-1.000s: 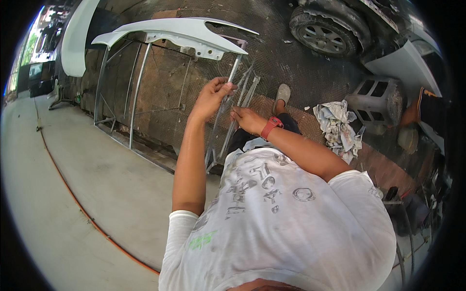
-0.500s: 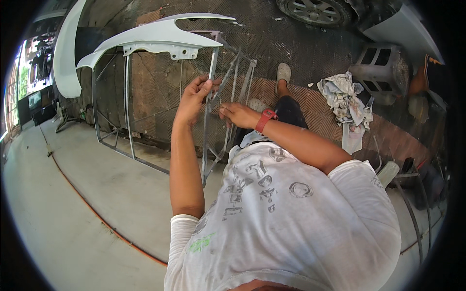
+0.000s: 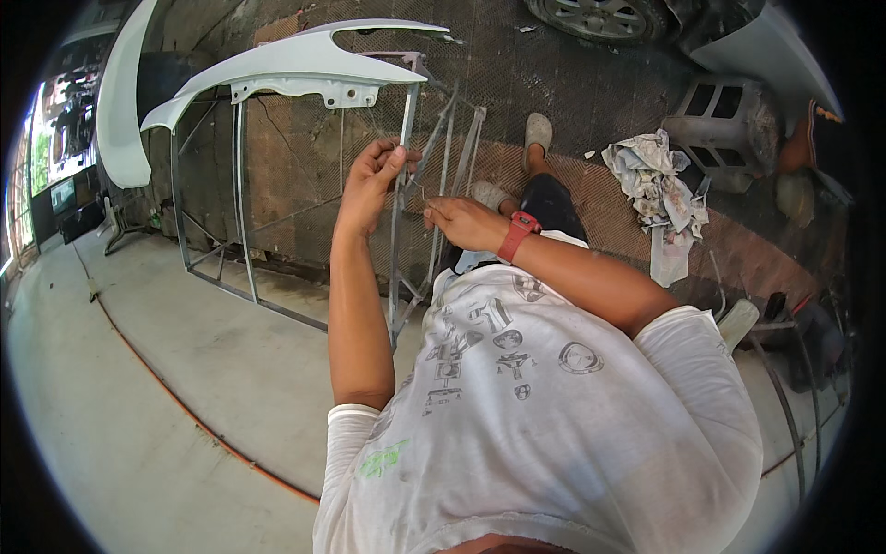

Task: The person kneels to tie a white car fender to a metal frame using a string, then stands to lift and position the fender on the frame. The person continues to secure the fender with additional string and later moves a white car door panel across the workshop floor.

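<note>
A white car fender rests on top of a grey metal frame stand. Close beside one upright of the stand, my left hand is closed in a pinch, thumb against the fingers. My right hand, with a red watch on its wrist, is also closed in a pinch, lower and to the right. Between the two hands runs a thin wire, its ends lost in the fingertips. Whether my left fingers also touch the upright is hard to tell.
Another white body panel stands at the far left. An orange hose crosses the pale floor. Crumpled newspaper lies right of my feet, near a grey bumper-like part. A car wheel shows at the top.
My right hand has shifted slightly right and down, a little away from the left hand. The thin wire between them shows more clearly. The fender stays on the stand.
</note>
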A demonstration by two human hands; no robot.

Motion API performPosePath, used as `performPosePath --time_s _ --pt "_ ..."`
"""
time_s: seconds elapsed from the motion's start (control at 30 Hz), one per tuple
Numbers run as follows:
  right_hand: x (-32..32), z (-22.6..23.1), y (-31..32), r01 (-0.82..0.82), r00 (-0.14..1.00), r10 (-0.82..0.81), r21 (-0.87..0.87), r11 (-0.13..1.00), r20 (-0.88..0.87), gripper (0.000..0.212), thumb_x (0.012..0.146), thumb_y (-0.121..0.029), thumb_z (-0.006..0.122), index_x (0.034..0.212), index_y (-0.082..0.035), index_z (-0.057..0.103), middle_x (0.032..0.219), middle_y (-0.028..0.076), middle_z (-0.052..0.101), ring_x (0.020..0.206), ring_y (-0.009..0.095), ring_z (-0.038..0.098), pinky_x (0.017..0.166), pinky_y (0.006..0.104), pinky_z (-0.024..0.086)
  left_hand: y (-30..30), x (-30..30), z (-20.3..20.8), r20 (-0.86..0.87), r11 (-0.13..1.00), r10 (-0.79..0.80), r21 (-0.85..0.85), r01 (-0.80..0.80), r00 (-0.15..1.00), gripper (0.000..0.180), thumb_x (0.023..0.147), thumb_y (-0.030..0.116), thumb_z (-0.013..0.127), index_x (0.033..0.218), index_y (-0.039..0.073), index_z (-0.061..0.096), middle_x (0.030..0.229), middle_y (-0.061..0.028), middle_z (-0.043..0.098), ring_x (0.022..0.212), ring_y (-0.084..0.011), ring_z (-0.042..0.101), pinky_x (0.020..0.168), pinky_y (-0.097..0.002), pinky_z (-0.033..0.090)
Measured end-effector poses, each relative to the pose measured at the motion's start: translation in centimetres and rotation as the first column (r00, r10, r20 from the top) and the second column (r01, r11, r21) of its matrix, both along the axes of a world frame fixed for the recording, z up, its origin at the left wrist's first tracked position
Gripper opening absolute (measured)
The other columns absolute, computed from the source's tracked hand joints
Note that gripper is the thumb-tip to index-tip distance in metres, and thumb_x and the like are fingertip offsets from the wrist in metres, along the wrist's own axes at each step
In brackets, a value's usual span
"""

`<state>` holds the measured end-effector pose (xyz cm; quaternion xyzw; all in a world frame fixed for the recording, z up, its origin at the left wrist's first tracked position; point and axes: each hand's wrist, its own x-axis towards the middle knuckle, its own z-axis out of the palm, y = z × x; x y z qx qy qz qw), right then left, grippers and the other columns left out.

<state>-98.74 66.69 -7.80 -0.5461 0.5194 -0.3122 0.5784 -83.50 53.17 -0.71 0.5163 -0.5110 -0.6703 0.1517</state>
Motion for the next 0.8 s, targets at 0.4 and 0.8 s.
performPosePath --time_s 0.4,0.8 --pt "1.3 -1.9 -1.5 -0.156 0.939 0.09 0.178 0.972 0.333 0.04 0.115 -0.03 0.043 0.101 0.001 0.064 0.082 0.01 0.07 0.08 0.022 0.07 0.081 0.0373 0.057 -0.5 0.0 0.8 0.034 0.994 -0.056 0.093 0.053 0.998 0.044 0.104 0.038 0.07 0.13 0.003 0.065 0.12 -0.0068 0.074 0.112 -0.0166 0.064 0.1 -0.0359 0.049" --pt "2.8 -3.2 -3.0 -0.031 0.989 0.035 -0.03 0.999 0.142 0.032 0.112 -0.027 0.05 0.108 0.0 0.067 0.101 0.021 0.072 0.096 0.041 0.07 0.087 0.0492 0.053 -1.1 0.0 0.5 0.026 0.985 -0.006 0.174 0.002 1.0 0.048 0.103 0.039 0.072 0.135 0.004 0.063 0.122 -0.0053 0.073 0.111 -0.013 0.065 0.09 -0.0318 0.053"
